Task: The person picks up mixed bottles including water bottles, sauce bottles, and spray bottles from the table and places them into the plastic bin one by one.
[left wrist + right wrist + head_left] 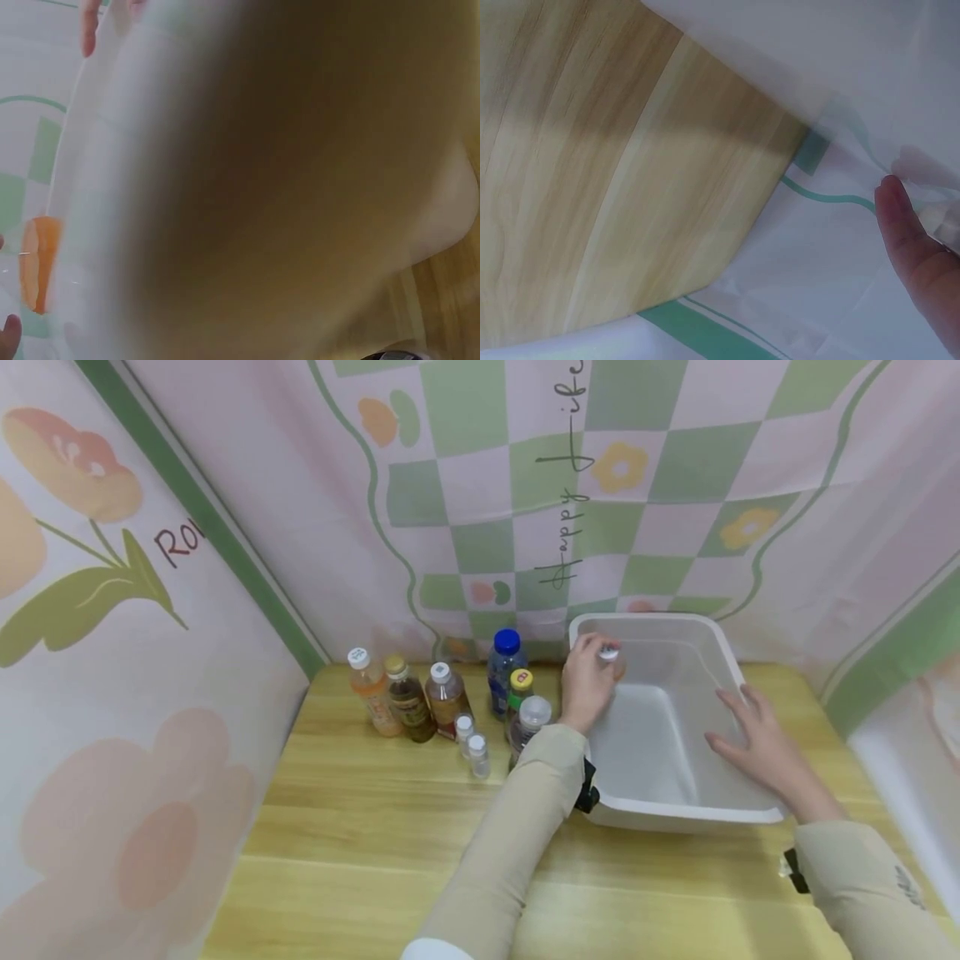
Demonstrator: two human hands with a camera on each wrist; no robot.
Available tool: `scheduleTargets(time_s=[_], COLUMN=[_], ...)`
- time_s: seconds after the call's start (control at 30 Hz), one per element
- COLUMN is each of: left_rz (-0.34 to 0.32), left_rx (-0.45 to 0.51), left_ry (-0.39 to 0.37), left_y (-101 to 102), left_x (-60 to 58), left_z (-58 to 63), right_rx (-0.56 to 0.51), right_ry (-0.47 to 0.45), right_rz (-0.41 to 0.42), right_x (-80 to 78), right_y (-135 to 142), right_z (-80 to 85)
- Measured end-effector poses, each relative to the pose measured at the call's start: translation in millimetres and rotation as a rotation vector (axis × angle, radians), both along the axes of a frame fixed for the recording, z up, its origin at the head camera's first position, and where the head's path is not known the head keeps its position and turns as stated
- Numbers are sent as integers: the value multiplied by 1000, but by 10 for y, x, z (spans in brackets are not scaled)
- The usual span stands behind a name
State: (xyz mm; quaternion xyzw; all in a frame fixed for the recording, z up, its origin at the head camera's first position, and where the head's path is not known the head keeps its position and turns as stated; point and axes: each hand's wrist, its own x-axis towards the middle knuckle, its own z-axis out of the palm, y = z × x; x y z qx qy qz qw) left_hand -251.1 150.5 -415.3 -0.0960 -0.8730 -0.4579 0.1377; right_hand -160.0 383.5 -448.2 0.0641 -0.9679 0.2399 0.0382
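Now a bottle [610, 655] is held by the left hand [588, 683], maybe inside the white tub [652, 739]; the right hand [765, 750] is spread wide.

On the table [360, 868], the tub [682, 814] stands to the right, before the hanging cloth [480, 485], with three bottles [520, 692] in file just beside its left wall. Farther left stand three more bottles [412, 706], two small vials [477, 758] just before the rightmost. Mostly hidden by the left hand [587, 683], another bottle [609, 654] appears to be inside the tub's rear left corner.
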Motion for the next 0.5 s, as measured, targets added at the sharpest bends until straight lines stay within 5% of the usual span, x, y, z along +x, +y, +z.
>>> scheduleTargets(time_s=[0.5], left_rz=[-14], left_rx=[7], left_ry=[-19], left_y=[-15], left_x=[-13], left_z=[-88], right_rx=[-17], right_ry=[16], right_rz=[-5], right_x=[-7], right_y=[-2], right_z=[-11])
